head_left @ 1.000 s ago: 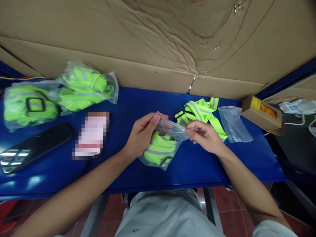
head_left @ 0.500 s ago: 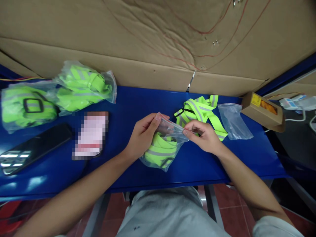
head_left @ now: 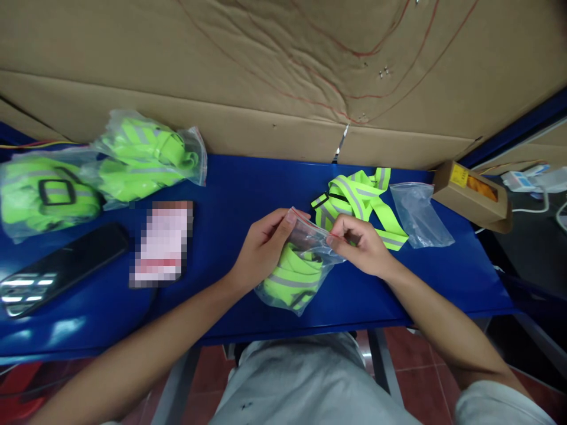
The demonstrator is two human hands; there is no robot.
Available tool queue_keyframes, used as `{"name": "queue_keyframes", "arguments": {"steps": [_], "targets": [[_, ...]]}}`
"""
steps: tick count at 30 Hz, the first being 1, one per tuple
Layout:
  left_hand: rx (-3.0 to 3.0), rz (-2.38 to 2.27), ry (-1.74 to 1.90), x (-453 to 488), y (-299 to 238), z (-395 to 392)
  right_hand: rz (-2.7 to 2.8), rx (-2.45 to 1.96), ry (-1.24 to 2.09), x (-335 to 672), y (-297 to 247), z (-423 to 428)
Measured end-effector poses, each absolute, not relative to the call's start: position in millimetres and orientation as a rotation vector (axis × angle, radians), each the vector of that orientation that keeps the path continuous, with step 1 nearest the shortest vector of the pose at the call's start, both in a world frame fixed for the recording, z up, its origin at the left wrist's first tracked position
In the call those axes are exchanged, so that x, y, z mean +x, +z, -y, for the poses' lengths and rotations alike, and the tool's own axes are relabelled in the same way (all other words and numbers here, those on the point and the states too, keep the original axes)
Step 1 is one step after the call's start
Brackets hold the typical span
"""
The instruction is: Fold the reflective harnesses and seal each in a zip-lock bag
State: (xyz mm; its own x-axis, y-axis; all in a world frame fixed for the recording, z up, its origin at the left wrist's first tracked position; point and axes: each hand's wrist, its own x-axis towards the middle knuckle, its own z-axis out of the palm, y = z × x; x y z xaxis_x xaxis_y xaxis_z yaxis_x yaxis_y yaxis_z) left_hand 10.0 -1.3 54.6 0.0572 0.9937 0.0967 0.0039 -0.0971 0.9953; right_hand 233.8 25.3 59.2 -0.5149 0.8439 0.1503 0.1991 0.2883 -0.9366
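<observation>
A clear zip-lock bag (head_left: 316, 241) with a red seal strip hangs between my two hands near the table's front edge. Inside it lies a coiled neon-yellow reflective strap (head_left: 295, 276) with a grey stripe. My left hand (head_left: 264, 245) pinches the bag's top at its left corner. At the other end of the seal, my right hand (head_left: 361, 245) grips the bag between thumb and fingers. Just behind my right hand rests a loose neon-yellow reflective harness (head_left: 357, 195) with a black buckle. To its right an unfilled zip-lock bag (head_left: 419, 215) lies flat.
Filled bags of reflective straps (head_left: 146, 153) sit at the back left of the blue table (head_left: 248, 177). A dark glossy case (head_left: 66, 265) and a blurred-out phone-like item (head_left: 162, 242) lie in front. A cardboard box (head_left: 472, 195) stands at the right, before a cardboard wall (head_left: 266, 130).
Both hands keep hold of the bag's top edge. The left hand and the filled bag have shifted slightly right and towards me; the right hand has hardly moved.
</observation>
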Motion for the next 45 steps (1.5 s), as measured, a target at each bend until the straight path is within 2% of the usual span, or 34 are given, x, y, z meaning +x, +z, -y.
{"name": "queue_keyframes", "arguments": {"steps": [11,23,27,34,38,42,45], "targets": [[1.308,-1.092,1.177,14.4,55.7,5.6,1.938,-0.958,1.217,231.9,66.4,-17.0],[1.433,-1.051,1.141,17.3,55.1,11.9,2.095,-0.905,0.956,224.4,64.2,-10.1],[1.452,-1.053,1.106,15.7,53.3,9.9,2.077,-0.930,0.983,225.6,61.2,-11.2],[1.705,-1.125,1.078,12.0,51.7,13.0,2.165,-0.842,0.941,225.8,64.2,-9.6],[1.630,-1.086,1.028,11.2,52.5,11.5,2.051,-0.903,0.891,224.2,57.2,-8.8],[1.511,-0.909,0.819,1.9,54.1,4.9,1.837,-1.085,0.799,231.5,50.7,-19.6],[1.527,-0.987,0.801,-11.6,52.0,-5.6,1.787,-1.119,0.672,241.9,53.3,-33.2]]}}
